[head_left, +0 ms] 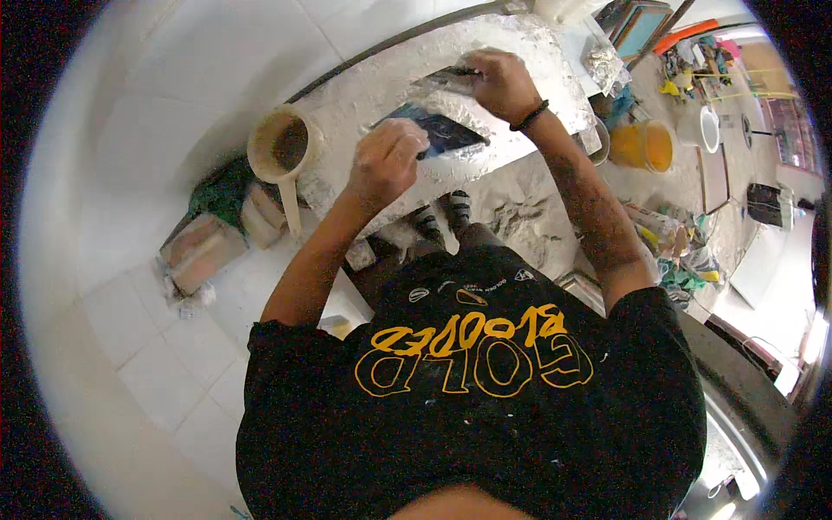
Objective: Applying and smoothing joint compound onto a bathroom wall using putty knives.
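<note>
A dark blue, four-sided flat piece [442, 132] lies on a worktop [342, 97] coated in white powder or paste, with white crumbly material along its edges. My left hand [390, 160], whitened over the fingers, is closed at the left corner of this piece. What its fingers grip is hidden, though a small dark tip shows beside them. My right hand [503, 85], with a dark band at the wrist, is closed farther back to the right. From its fingers a thin dark flat strip [449, 76] points left, partly smeared with white; I cannot tell its kind.
A long-handled pale dipper [282, 143] stands at the worktop's left end. Bricks [204, 251] lie on the floor below it. To the right are an orange-yellow bucket [641, 146], a white bucket [700, 128] and scattered bags [693, 260]. A tiled wall runs behind.
</note>
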`<state>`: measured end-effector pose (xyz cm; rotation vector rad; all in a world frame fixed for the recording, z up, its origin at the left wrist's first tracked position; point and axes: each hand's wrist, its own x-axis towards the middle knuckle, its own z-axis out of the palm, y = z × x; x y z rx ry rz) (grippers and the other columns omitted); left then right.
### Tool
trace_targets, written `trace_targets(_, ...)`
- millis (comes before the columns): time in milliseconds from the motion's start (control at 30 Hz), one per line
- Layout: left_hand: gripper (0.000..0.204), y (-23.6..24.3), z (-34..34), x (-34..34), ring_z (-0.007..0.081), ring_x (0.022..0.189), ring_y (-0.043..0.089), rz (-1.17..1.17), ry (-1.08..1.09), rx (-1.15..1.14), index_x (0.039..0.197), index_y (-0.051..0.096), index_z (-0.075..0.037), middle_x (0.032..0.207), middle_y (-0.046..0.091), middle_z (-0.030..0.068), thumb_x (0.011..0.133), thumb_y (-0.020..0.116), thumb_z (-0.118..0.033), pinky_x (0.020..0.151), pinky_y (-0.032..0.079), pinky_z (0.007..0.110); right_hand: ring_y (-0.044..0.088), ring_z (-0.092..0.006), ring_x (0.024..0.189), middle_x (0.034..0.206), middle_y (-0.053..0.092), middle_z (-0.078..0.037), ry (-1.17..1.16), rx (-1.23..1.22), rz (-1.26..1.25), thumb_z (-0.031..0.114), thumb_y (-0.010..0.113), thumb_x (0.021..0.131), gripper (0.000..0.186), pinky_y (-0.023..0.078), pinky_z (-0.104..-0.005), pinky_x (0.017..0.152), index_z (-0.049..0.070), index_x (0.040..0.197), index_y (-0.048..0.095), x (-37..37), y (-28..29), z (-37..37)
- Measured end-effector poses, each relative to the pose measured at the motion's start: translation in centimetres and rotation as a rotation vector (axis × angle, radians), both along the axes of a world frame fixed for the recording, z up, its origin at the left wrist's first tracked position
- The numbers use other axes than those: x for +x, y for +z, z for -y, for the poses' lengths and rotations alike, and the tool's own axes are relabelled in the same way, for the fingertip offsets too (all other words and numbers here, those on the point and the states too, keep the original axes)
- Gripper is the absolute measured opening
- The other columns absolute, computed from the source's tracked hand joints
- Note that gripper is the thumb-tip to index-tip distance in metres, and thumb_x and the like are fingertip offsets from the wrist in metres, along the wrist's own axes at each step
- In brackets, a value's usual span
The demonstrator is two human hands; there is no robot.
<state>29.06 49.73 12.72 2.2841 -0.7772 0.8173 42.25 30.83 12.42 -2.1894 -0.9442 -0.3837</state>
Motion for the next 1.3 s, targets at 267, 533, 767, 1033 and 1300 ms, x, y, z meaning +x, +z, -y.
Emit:
trace_targets(267, 0.033, 3.3, -2.0, 1.4, 0.0359, 0.072, 0.062, -0.514, 0.493, 0.027, 0.093, 0.062, 0.0, 0.077, 0.063, 0.0211, 0.072, 0.069, -0.024, 0.067, 0.05, 0.04, 0.053, -0.027, 0.084, 0.081, 0.054, -0.005, 0.029, -0.201, 0.246, 0.006, 0.057, 0.065, 0.008, 0.043, -0.0411, 0.073, 0.011, 0.072, 0.056, -4.7, -1.5, 3.8)
trace_targets(533, 0.031, 1.7, 1.8, 7.5, 0.0368, 0.078, 0.061, -0.503, 0.073, 0.408, 0.093, 0.062, -0.004, 0.083, 0.063, 0.0202, 0.065, 0.062, -0.017, 0.073, 0.049, 0.042, 0.054, -0.0206, 0.079, 0.077, 0.053, -0.001, 0.132, -0.208, 0.397, 0.011, 0.059, 0.059, 0.02, 0.042, -0.0372, 0.071, 0.014, 0.079, 0.056, -7.6, 0.0, 2.1)
trace_targets(767, 0.032, 1.6, -0.9, 11.2, 0.0391, 0.088, 0.058, -0.617, 0.384, 0.044, 0.094, 0.056, -0.001, 0.086, 0.061, 0.0232, 0.074, 0.062, -0.026, 0.081, 0.045, 0.045, 0.057, -0.0354, 0.067, 0.074, 0.056, -0.015, -0.326, -0.082, -0.009, 0.008, 0.061, 0.071, 0.017, 0.046, -0.0437, 0.056, 0.006, 0.084, 0.05, -7.4, 2.1, 6.9)
trace_targets(1033, 0.045, -0.5, 1.3, 9.0, 0.0425, 0.096, 0.055, -0.681, 0.504, -0.333, 0.105, 0.048, 0.009, 0.096, 0.057, 0.0298, 0.077, 0.062, -0.023, 0.082, 0.042, 0.043, 0.06, -0.0272, 0.062, 0.082, 0.062, -0.012, -0.183, -0.124, 0.065, 0.01, 0.058, 0.076, 0.02, 0.05, -0.0389, 0.057, 0.008, 0.096, 0.06, -10.3, 0.1, 5.7)
trace_targets(1300, 0.044, -1.7, 2.2, 8.7, 0.0428, 0.101, 0.052, -0.788, 0.519, -0.213, 0.107, 0.048, 0.01, 0.105, 0.054, 0.0317, 0.08, 0.062, -0.021, 0.087, 0.041, 0.041, 0.059, -0.0314, 0.069, 0.083, 0.06, -0.013, -0.21, -0.22, 0.024, 0.012, 0.057, 0.074, 0.016, 0.049, -0.04, 0.058, 0.008, 0.089, 0.058, -3.6, -3.4, 3.6)
